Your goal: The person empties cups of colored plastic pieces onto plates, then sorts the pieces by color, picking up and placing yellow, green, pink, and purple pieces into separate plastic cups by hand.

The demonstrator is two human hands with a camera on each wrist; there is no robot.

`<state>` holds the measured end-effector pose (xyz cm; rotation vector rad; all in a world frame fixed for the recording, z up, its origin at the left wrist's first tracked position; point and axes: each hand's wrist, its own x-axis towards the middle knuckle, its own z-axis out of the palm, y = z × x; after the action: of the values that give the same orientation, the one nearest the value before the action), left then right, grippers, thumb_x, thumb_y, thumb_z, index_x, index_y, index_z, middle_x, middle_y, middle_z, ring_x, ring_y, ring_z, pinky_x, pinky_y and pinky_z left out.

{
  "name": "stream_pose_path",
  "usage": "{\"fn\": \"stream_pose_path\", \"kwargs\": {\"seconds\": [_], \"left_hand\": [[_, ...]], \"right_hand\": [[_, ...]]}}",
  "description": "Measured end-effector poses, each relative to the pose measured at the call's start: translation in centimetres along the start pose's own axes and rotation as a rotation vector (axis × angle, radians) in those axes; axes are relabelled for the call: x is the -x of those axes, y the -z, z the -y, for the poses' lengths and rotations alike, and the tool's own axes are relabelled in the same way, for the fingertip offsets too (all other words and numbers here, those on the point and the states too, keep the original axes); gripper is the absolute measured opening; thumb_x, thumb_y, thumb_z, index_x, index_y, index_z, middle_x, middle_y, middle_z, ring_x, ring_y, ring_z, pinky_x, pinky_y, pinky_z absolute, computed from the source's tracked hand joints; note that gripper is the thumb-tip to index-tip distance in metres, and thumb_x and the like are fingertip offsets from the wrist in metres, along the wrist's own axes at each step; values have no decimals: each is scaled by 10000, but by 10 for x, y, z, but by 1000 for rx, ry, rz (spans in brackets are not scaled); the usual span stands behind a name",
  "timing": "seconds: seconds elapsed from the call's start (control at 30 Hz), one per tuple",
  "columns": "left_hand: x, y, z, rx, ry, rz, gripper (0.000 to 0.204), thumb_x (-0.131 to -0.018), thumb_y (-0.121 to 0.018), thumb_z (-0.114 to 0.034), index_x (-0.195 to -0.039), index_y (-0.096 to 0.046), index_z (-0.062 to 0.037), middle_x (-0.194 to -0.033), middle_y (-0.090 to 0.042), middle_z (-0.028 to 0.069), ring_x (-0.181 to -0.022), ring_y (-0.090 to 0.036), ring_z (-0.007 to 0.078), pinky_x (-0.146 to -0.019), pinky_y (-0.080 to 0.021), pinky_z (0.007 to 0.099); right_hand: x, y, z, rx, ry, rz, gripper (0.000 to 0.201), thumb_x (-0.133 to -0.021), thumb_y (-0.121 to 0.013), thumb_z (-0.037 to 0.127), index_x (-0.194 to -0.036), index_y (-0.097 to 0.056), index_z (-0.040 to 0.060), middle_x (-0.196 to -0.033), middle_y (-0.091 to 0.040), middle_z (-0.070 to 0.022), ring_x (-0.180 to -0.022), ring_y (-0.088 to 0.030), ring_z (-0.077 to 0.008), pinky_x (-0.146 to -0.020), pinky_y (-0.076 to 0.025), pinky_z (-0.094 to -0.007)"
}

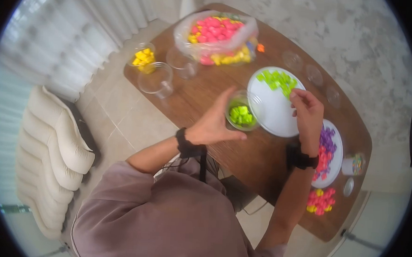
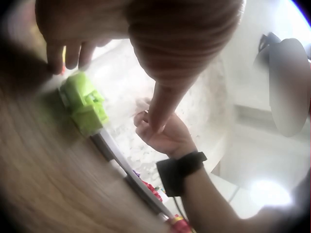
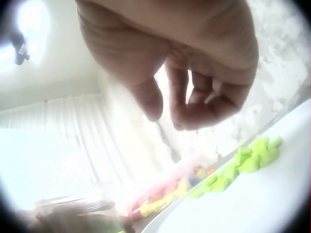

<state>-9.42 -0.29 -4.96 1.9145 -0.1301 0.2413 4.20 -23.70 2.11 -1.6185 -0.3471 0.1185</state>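
- Head view: we see the left grip (image 1: 213, 128) curled round a clear cup (image 1: 238, 98), thumb on the side nearer the body and fingers along the far side.
- Inside that cup lie bright lime-green pieces (image 1: 241, 115), heaped in the lower part, between thumb and fingers. From the left wrist we find them chunky and blocky, with flat faces and darker green in the shadows.
- Our right grip (image 1: 308, 110) is loosely bent, with a narrow gap between thumb and forefinger; we see nothing held there.
- Near those fingertips, a scattered pile of the same lime green (image 1: 277, 80) sits towards the far edge of a white plate (image 1: 272, 115). We cannot tell whether any finger touches it.
- Beside this plate, nearer the right forearm, a second white plate (image 1: 336, 163) carries purple and coral-red bits (image 1: 326, 140).
- Just past it stands a small tub (image 1: 353, 165) speckled with many colours; whether that is printing or contents, we cannot make out.
- Farther out on the brown wooden table (image 1: 201, 93), we have a translucent bag (image 1: 247, 26) of pink and yellow pieces, a cup of yellow chunks (image 1: 144, 55), and a pink-and-yellow cluster (image 1: 321, 201) near the right-hand end.
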Motion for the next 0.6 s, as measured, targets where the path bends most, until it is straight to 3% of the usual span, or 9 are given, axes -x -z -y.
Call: {"fn": "stream_pose_path", "kwargs": {"seconds": [0.1,0.13,0.2,0.23,0.3,0.33,0.5,0.53,0.6], "left_hand": [[-8,-3,2,93,-14,14,1217,-696,-961,-189,-1599,-166,-8,-1470,-476,178,-1391,-463,266,-1180,-366,387],[-8,-5,8,77,-23,28,1186,-705,-953,-182,-1595,-187,-17,-1464,-482,173,-1381,-472,260,-1171,-378,386],[-11,-6,10,129,21,34,1095,-720,-933,-169,-1570,-259,-22,-1469,-490,157,-1380,-476,254,-1166,-386,388],[-10,-9,10,213,-14,-4,974,-721,-914,-146,-1518,-364,-39,-1474,-501,157,-1390,-476,274,-1169,-386,392],[-8,-16,17,163,-44,-33,929,-721,-909,-153,-1491,-401,-46,-1469,-506,166,-1385,-485,297,-1162,-392,399],[-10,-15,22,125,-87,-44,886,-720,-905,-161,-1465,-437,-53,-1465,-512,175,-1379,-493,320,-1156,-397,406],[-10,-15,16,77,-51,-40,866,-717,-885,-187,-1456,-450,-63,-1424,-525,203,-1325,-511,371,-1124,-414,436],[-10,-16,16,93,-53,-29,881,-715,-879,-192,-1467,-440,-56,-1405,-531,206,-1308,-514,380,-1114,-419,443],[-10,-19,16,95,-63,-58,887,-711,-875,-190,-1468,-434,-45,-1385,-538,206,-1298,-515,380,-1112,-420,445]], "right_hand": [[-28,-2,-11,366,-36,2,316,-893,-773,223,-1086,-754,-27,-859,-715,-51,-722,-619,-103,-645,-500,-259],[-40,1,-34,456,107,0,320,-879,-768,224,-1071,-756,-32,-868,-724,-102,-737,-649,-175,-697,-524,-318],[-50,2,-38,785,154,27,353,-863,-766,236,-1102,-740,-24,-963,-707,-179,-880,-674,-294,-830,-524,-398],[-50,1,-46,764,165,47,353,-863,-766,236,-1102,-740,-24,-963,-707,-179,-880,-674,-294,-830,-524,-398],[-52,0,-58,964,275,0,372,-853,-761,250,-1119,-719,-7,-1054,-663,-215,-1018,-632,-377,-928,-489,-449],[-50,-3,-56,1031,215,63,365,-855,-759,230,-1133,-696,2,-1102,-639,-223,-1092,-587,-411,-988,-448,-479],[-48,-7,-74,1141,324,81,326,-833,-763,125,-1121,-675,0,-1106,-626,-218,-1101,-572,-413,-989,-449,-481],[-50,1,-85,1135,418,105,324,-830,-755,102,-1124,-662,4,-1093,-629,-208,-1085,-581,-406,-973,-457,-473],[-47,-8,-70,1086,205,130,307,-823,-747,72,-1109,-656,6,-1068,-638,-197,-1045,-598,-400,-941,-471,-465]]}}
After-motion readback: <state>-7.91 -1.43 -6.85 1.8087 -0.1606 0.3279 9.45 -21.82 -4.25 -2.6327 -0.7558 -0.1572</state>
